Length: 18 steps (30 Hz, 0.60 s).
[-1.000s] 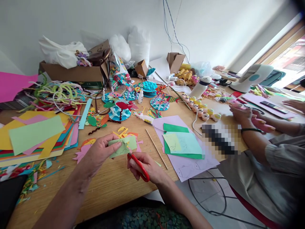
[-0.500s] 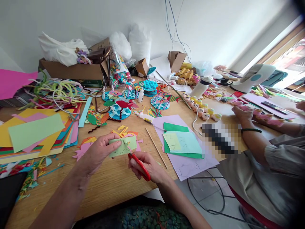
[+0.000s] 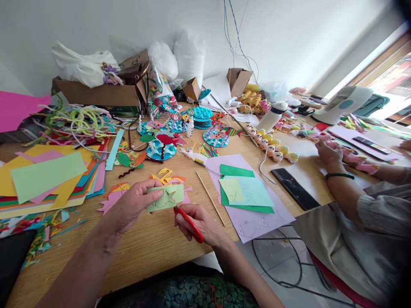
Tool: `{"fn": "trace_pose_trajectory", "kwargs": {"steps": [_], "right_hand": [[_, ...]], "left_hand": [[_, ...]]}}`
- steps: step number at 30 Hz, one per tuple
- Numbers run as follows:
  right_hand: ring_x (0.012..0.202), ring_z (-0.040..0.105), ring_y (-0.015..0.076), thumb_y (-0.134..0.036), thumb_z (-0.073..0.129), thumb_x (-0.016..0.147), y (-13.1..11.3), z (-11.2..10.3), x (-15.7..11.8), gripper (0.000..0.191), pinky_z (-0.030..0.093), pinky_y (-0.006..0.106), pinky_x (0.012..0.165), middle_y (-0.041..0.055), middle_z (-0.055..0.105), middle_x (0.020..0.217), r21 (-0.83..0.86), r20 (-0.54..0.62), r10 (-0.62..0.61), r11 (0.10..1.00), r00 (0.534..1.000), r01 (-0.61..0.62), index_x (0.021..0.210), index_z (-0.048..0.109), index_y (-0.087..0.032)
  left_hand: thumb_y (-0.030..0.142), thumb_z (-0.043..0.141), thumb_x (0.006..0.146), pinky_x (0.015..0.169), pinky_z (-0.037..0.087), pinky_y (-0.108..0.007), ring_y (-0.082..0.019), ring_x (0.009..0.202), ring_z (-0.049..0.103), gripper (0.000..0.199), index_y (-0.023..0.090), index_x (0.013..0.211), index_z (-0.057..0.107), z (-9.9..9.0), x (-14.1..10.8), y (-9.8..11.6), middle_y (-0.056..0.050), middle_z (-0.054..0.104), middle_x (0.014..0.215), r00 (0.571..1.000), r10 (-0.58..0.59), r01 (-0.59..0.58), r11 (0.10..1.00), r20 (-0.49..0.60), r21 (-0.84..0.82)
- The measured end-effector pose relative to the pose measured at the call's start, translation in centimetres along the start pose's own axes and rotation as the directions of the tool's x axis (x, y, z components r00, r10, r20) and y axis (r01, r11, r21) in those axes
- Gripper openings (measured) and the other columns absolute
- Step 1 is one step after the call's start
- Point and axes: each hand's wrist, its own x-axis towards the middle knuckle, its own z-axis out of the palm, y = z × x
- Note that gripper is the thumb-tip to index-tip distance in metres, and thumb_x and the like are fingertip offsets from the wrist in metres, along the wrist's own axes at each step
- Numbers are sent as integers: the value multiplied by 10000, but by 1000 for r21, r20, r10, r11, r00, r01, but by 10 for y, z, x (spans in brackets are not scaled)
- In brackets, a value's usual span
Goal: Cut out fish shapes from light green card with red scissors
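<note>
My left hand [image 3: 141, 201] pinches the left end of a small light green paper [image 3: 177, 192] between thumb and fingers. A fish-like outline is drawn on it, and a notch is cut in its right part. My right hand [image 3: 199, 224] is closed round a pair of red-handled scissors [image 3: 192, 226], whose blade tips are at the lower right edge of the paper. Under and behind the paper lie orange scraps [image 3: 165, 174] and pink paper pieces. A thin wooden stick [image 3: 211, 199] rests right of the scissors, beside a lilac sheet [image 3: 257, 229] with drawn fish.
Coloured paper sheets [image 3: 48, 175] and scraps [image 3: 41, 239] lie at left, below pipe cleaners [image 3: 83, 122]. Decorated blue discs [image 3: 160, 149] stand behind my hands. At right are a phone [image 3: 295, 188], a white bottle [image 3: 272, 116] and another person's hands [image 3: 329, 154] holding a pink strip.
The scissors have shifted very slightly right and down, and the notch in the green paper looks more open. At right, the other person's hands have tilted the pink strip downward.
</note>
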Motion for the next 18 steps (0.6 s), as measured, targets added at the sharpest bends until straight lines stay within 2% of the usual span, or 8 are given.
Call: {"fn": "trace_pose_trajectory", "kwargs": {"steps": [12,18], "right_hand": [[357,363,42,-562,548,816,1,-1,-1,433,245,171,356,-70,443,454,-6,6,-13,1000,1000,13,651,494,-165],[382,363,43,-535,539,830,-1,-1,-3,420,264,171,376,-72,422,478,-57,5,-23,998,1000,23,635,470,-171]], "left_hand": [[456,694,631,460,283,-193,-82,510,386,333,162,738,580,0,0,1,43,539,579,998,-56,56,998,6,-5],[442,677,661,473,289,-199,-85,518,390,301,164,708,573,-1,2,-1,40,539,583,999,-31,31,1000,27,-3]]}}
